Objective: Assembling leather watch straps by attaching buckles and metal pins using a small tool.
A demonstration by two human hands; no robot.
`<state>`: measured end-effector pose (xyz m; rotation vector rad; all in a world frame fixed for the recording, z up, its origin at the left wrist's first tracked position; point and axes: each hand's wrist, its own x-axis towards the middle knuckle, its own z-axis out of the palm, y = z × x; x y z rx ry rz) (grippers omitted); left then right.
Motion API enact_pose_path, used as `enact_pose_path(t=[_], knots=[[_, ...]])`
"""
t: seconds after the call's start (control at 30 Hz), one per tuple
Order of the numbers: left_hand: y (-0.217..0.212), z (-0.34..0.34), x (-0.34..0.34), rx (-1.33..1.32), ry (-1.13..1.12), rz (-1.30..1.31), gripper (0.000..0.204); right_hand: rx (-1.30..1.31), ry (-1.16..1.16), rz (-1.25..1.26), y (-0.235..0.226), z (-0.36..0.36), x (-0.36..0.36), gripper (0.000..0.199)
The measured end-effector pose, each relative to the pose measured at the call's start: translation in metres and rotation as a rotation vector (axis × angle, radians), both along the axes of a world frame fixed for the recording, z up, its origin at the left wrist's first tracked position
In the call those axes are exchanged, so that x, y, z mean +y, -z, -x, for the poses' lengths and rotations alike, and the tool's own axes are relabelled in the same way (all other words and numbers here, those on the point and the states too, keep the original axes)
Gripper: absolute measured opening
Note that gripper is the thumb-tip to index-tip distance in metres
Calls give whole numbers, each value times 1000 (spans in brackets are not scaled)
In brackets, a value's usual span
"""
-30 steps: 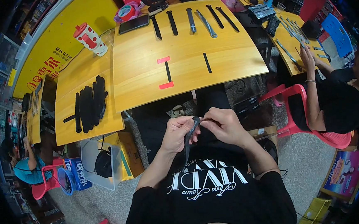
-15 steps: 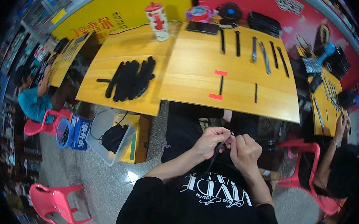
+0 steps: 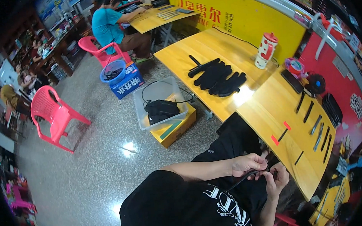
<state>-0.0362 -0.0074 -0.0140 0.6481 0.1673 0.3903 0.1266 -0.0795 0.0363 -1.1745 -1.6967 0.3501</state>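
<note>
Over my lap, just off the near edge of the table, my left hand (image 3: 248, 165) and my right hand (image 3: 279, 179) meet with fingers pinched close together. Between them runs a thin dark strap (image 3: 241, 180), its loose end trailing down to the left across my black shirt. Whatever sits at the fingertips is too small to make out. On the tabletop beyond, a short black strip (image 3: 283, 135) lies between two red tape marks (image 3: 275, 140). Another short black strip (image 3: 298, 158) rests nearer to my right hand.
Several longer dark straps (image 3: 316, 124) lie in a row at the right. A pile of black straps (image 3: 218, 77) covers part of the adjoining table, near a tumbler (image 3: 266, 50). Left on the floor are a clear bin (image 3: 140, 105) and a pink chair (image 3: 57, 115). A person in teal (image 3: 107, 25) sits beyond.
The view has swung left, so tables and hands appear farther right and tilted. Both hands stay together on the dark strap, with the fingers slightly shifted.
</note>
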Motion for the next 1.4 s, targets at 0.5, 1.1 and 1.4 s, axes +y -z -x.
enact_pose_path(t=[0.5,1.1,1.4], knots=[[0,6,5,61,-4,133,27,-344,77,-18,-13,12,-9,23],[-3,-3,12,-149,138,183,15,-491,20,-236,5,8,-24,15],[12,-2,7,-54,180,250,13,-587,123,-205,-14,-5,-28,22]])
